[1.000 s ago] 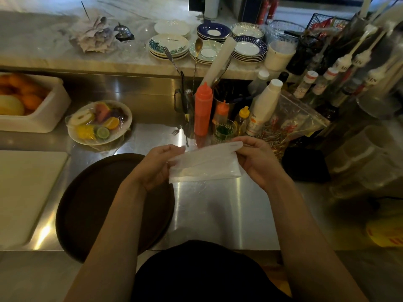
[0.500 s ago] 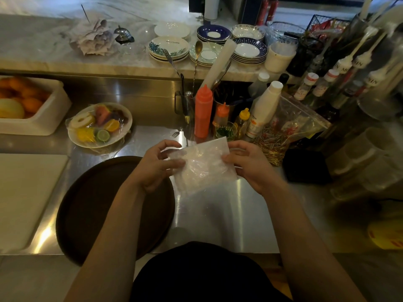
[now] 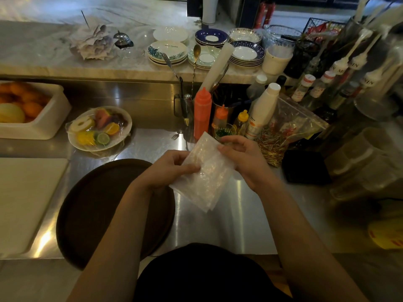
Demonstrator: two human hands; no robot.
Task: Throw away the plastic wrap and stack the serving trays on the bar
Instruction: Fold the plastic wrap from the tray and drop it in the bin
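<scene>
Black cloth of your shirt (image 3: pixel 202 273) cuts off the near rim of the tray (image 3: pixel 98 214), which lies flat on the steel counter (image 3: pixel 250 225). Above it, your left hand (image 3: pixel 165 168) and right hand (image 3: pixel 246 160) pinch the folded wrap (image 3: pixel 207 171) between them; the fingers behind it are hidden. Farther back, film blurs the fruit plate (image 3: pixel 100 128). Bottles (image 3: pixel 263 112) at right smear into dimness.

There is only one view, from a camera on the person's head. It looks forward and steeply down at the steel counter (image 3: pixel 239 225) from close, with wide-angle bending at the edges. The marble bar (image 3: pixel 43 51) lies farther, at the top.
</scene>
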